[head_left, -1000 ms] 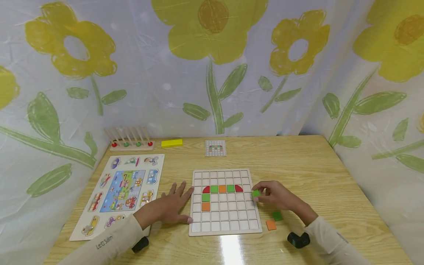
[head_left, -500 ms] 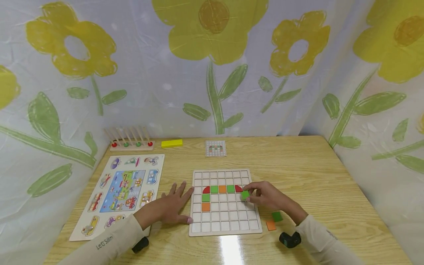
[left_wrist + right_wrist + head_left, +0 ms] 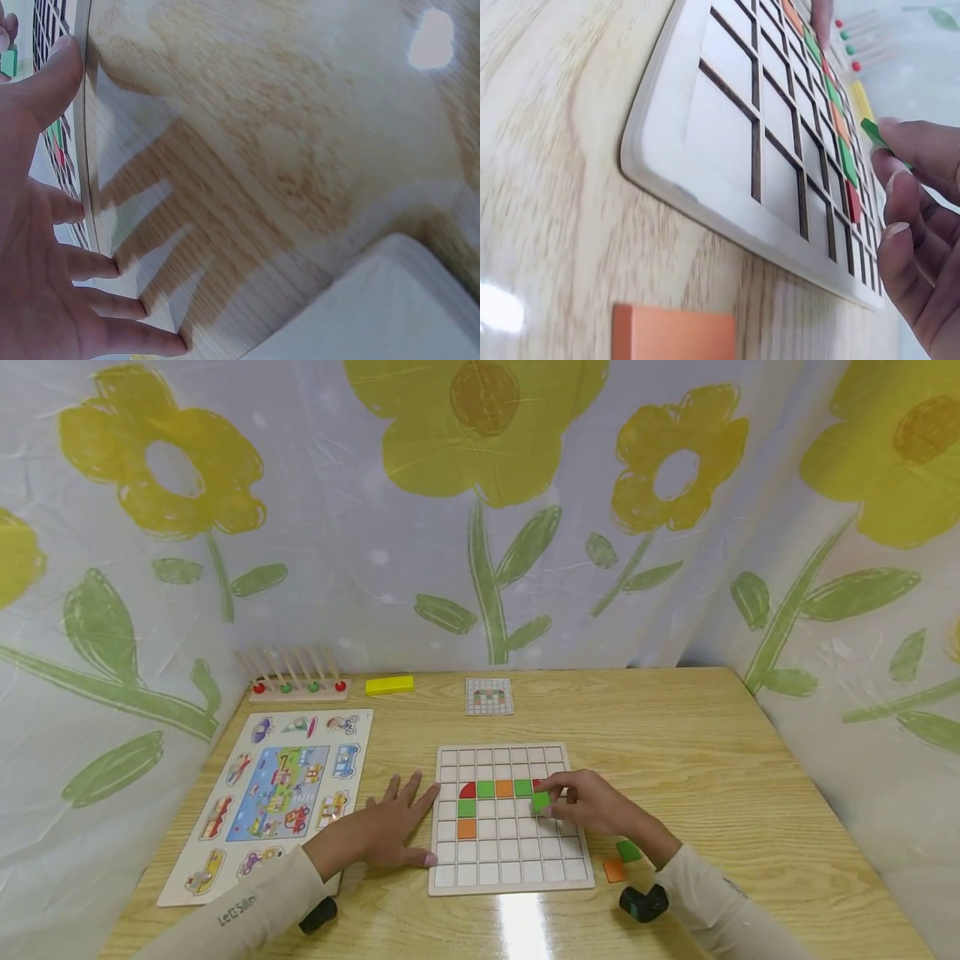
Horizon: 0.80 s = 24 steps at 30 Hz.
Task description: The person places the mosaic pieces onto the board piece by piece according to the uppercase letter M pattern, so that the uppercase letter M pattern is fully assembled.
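Observation:
My right hand point(image 3: 592, 802) pinches a green square tile point(image 3: 541, 802) between thumb and fingertips, over the wooden grid board point(image 3: 517, 872). In the right wrist view the green tile point(image 3: 871, 132) appears tilted between the fingers. Set in the board are a row of green, orange and red rounded tiles, plus a green tile point(image 3: 467, 808) and an orange tile point(image 3: 467, 829) down the left side. The red piece at the row's right end is partly hidden by my fingers. My left hand point(image 3: 393, 827) lies with spread fingers at the board's left edge, thumb and fingertips touching it.
A loose orange tile point(image 3: 614, 871) and a green tile point(image 3: 628, 851) lie right of the board. Behind it is a small pattern card point(image 3: 489, 697). A vehicle puzzle board point(image 3: 191, 852), a peg rack point(image 3: 298, 692) and a yellow block point(image 3: 389, 685) occupy the left side.
My right hand has carried the green tile leftward from beside the board's right edge to above the cells under the red end piece. My left hand has stayed put.

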Motion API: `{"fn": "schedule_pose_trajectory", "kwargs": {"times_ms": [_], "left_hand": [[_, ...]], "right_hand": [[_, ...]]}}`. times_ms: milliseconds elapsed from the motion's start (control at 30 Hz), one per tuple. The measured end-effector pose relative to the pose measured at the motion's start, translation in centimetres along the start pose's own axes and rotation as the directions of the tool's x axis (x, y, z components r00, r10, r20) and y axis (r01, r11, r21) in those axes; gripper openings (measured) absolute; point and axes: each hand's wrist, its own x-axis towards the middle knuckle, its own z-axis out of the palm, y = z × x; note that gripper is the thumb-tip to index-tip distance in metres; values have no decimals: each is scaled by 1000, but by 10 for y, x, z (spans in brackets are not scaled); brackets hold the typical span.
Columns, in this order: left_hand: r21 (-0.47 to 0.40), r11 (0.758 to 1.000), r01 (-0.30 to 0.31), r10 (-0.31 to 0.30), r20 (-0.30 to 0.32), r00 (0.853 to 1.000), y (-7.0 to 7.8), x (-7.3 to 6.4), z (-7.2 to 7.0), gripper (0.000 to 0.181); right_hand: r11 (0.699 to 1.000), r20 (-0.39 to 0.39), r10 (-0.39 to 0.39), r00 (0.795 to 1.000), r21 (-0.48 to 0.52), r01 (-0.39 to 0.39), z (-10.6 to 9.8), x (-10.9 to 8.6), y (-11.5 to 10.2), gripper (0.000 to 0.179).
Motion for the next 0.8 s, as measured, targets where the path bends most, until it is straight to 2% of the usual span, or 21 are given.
{"fn": "schedule_pose_trajectory", "kwargs": {"times_ms": [267, 800], "left_hand": [[-1, 1000, 8, -8, 1, 1000, 0, 0, 1, 104], [2, 1000, -4, 4, -15, 1000, 1, 0, 1, 105]], "right_hand": [[999, -9, 23, 1000, 25, -23, 7, 4, -3, 31], [999, -14, 38, 999, -31, -38, 23, 16, -10, 28]]}}
